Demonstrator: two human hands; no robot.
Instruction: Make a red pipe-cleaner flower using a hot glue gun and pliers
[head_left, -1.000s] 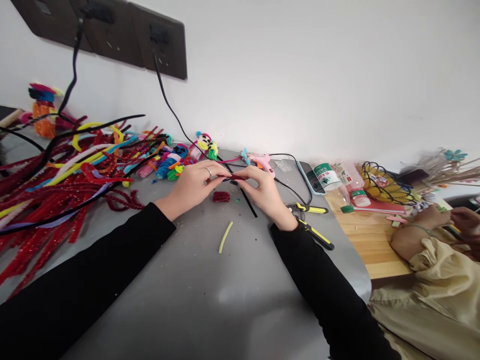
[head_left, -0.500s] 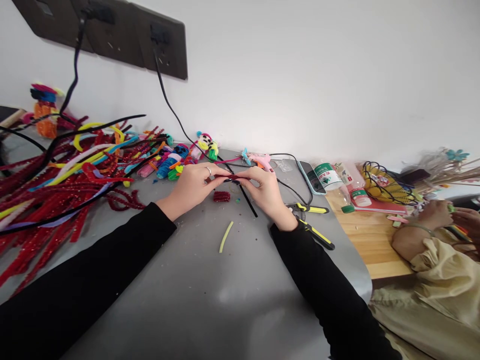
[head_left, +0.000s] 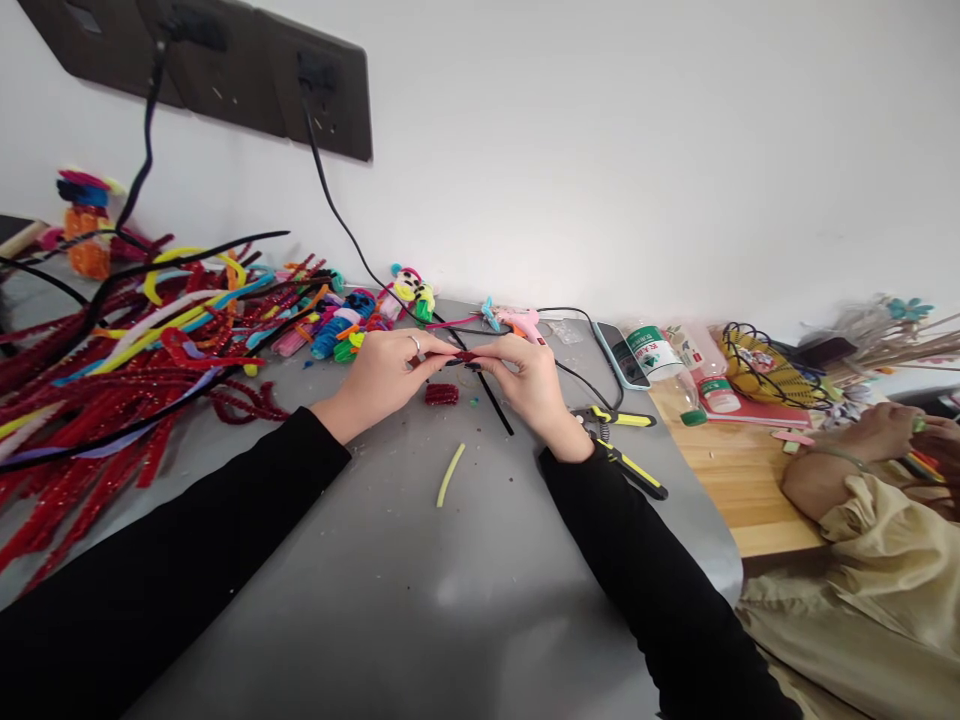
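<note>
Between the fingertips of both hands is a small dark red pipe cleaner piece [head_left: 466, 356], mostly hidden by the fingers. My left hand [head_left: 386, 378], with a ring on one finger, pinches its left end. From the other side my right hand [head_left: 525, 385] pinches the right end. Just below them a short folded dark red pipe cleaner bundle [head_left: 442, 395] lies on the grey table [head_left: 375, 600]. A black pipe cleaner [head_left: 496, 402] runs under the right fingers. Nearer to me rests a short pale yellow-green pipe cleaner [head_left: 450, 475].
Many loose pipe cleaners [head_left: 150, 340] heap at left, with several colourful pipe cleaner figures [head_left: 352, 315] behind. A pink glue gun [head_left: 523, 323], yellow-black pliers [head_left: 630, 450], a phone [head_left: 622, 355] and bottles [head_left: 660, 360] stand right. A co-worker's arm [head_left: 832, 470] is at far right.
The dark red piece shows a little more bunched between my fingertips. Both hands stay in nearly the same place, and the view has shifted slightly.
</note>
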